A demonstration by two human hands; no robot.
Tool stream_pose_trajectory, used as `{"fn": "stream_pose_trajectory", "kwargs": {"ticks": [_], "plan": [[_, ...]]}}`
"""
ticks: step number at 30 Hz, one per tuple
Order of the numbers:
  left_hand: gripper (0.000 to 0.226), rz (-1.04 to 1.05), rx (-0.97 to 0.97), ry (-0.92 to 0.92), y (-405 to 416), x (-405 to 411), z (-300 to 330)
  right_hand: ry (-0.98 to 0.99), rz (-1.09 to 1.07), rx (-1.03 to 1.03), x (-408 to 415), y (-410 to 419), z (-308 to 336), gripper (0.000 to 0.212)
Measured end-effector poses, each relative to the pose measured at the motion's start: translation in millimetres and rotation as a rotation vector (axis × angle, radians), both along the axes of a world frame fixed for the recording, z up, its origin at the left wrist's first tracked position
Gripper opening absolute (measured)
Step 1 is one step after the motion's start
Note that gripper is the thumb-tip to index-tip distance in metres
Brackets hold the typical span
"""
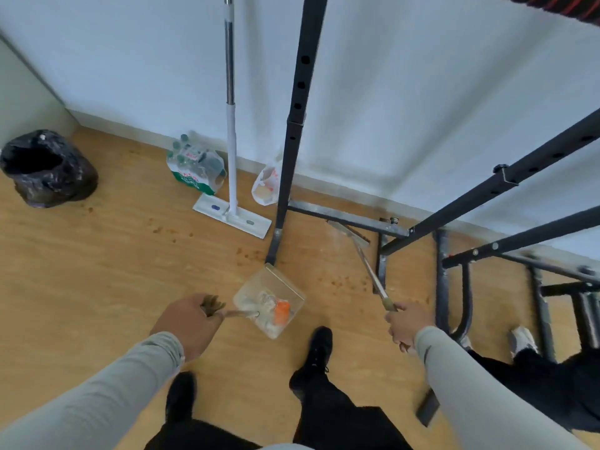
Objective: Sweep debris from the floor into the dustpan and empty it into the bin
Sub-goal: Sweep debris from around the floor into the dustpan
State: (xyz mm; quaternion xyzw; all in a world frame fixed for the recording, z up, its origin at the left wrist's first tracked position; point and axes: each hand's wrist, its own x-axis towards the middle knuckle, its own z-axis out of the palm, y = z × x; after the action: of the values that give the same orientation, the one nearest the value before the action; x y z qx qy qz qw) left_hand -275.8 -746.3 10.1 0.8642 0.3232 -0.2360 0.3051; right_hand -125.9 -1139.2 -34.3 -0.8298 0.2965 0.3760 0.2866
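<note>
Overhead, a white wall (422, 108) meets a wooden floor (97, 271) scattered with small brown debris (246, 253), mostly between the mop and the dustpan. A black metal frame (293, 125) of bars and uprights fills the right side, its nearest post standing just behind the dustpan. A white flat mop (231, 157) leans upright against the wall, its head flat on the floor. Far left sits the bin (45, 167), lined with a black bag and well apart from everything else. By the wall are a wrapped pack of bottles (194, 167) and a small white plastic bag (268, 185). The clear dustpan (269, 300) sits between the two hands and holds pale scraps and an orange object (281, 312). The left hand (188, 323) is curled round the dustpan's handle, with what looks like a tuft of brown bristles at its fingers. The right hand (406, 326) grips the thin handle of the broom (367, 261), whose head rests on the floor near the frame's base.
</note>
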Motion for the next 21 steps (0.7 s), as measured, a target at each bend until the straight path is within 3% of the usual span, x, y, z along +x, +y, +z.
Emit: {"fn": "stream_pose_trajectory", "kwargs": {"ticks": [5, 8, 10, 14, 18, 21], "plan": [[0.028, 0.054, 0.038, 0.046, -42, 11, -10, 0.032, 0.134, -0.023, 96, -26, -63, 0.025], [0.029, 0.113, 0.05, 0.043, -58, 8, -15, 0.094, 0.26, -0.058, 111, -28, -96, 0.028], [0.028, 0.132, 0.054, 0.038, -64, 4, -16, 0.156, 0.41, -0.115, 90, -27, -102, 0.038], [0.024, 0.138, 0.058, 0.06, -65, -8, -17, 0.189, 0.46, -0.18, 20, -33, -84, 0.062], [0.026, 0.144, 0.058, 0.061, -64, -24, -23, 0.285, 0.481, -0.114, -46, -47, -51, 0.064], [0.031, 0.117, 0.059, 0.071, -66, -36, -28, 0.253, 0.464, -0.068, -82, -61, -20, 0.054]]}}
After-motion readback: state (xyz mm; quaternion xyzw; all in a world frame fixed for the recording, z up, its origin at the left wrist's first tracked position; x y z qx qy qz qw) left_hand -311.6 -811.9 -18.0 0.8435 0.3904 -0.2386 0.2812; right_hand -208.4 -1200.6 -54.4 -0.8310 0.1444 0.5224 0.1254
